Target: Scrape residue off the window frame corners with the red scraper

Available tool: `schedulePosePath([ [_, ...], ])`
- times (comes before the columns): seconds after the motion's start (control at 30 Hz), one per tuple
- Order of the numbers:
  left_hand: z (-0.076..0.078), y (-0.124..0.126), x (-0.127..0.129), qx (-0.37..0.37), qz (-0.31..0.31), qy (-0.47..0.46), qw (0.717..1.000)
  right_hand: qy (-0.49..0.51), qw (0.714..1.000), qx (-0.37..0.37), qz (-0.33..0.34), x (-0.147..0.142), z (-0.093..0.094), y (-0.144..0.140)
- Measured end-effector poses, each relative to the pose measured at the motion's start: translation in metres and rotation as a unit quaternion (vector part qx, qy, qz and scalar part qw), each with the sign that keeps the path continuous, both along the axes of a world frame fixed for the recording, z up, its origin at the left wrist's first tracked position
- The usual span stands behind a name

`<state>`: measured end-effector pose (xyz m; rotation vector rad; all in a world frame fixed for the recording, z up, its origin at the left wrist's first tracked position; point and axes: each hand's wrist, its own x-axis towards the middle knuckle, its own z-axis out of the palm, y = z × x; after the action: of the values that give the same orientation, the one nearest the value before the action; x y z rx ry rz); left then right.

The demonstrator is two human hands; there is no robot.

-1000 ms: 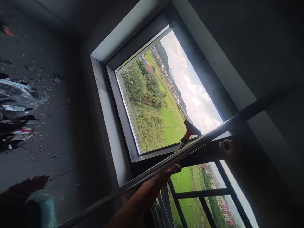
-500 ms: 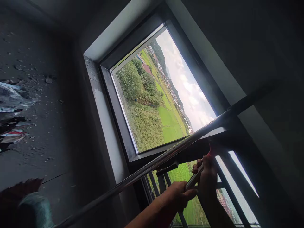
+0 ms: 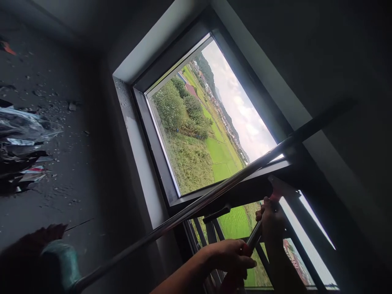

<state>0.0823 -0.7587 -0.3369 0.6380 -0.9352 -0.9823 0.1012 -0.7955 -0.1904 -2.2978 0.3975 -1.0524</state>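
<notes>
My left hand (image 3: 234, 257) is closed around the lower part of a metal handle with red on it. Higher up the same handle, my right hand (image 3: 271, 220) is wrapped just below the tool's head. The tool looks like a scraper (image 3: 283, 190), with a flat, flared blade and a red neck. Its blade is near the dark window frame (image 3: 257, 179), below the upper pane; whether it touches is too dark to tell. Shadow hides much of my right hand and forearm.
A long metal pole (image 3: 196, 208) crosses diagonally in front of the window (image 3: 196, 122). Rubble and torn plastic wrapping (image 3: 27, 126) lie on the grey floor at left. A pale teal rounded thing (image 3: 63, 261) is at the lower left. Dark bars cross the lower pane.
The scraper has turned, so its blade shows broad side rather than edge. My left hand has shifted slightly down the handle side, my right a little rightward. The view has shifted slightly.
</notes>
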Motion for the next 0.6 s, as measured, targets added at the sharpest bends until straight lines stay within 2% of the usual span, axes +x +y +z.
schedulePosePath([
  [0.13,0.0,0.001,-0.003,-0.009,-0.024,0.006,1.0,0.013,0.999,-0.028,-0.024,0.0,0.0,-0.004],
  [0.23,0.003,0.005,-0.007,0.003,-0.015,-0.005,1.0,0.031,0.995,-0.079,-0.053,0.0,-0.001,-0.008],
  [0.3,0.006,0.009,-0.008,0.008,-0.004,-0.015,1.0,0.048,0.989,-0.11,-0.09,0.0,-0.001,-0.01],
  [0.43,0.006,0.008,-0.008,-0.006,-0.025,-0.002,1.0,0.081,0.975,-0.13,-0.162,0.0,-0.002,-0.009],
  [0.6,-0.004,-0.008,-0.011,-0.024,-0.045,-0.006,0.999,0.093,0.973,-0.137,-0.158,-0.004,-0.012,-0.01],
])
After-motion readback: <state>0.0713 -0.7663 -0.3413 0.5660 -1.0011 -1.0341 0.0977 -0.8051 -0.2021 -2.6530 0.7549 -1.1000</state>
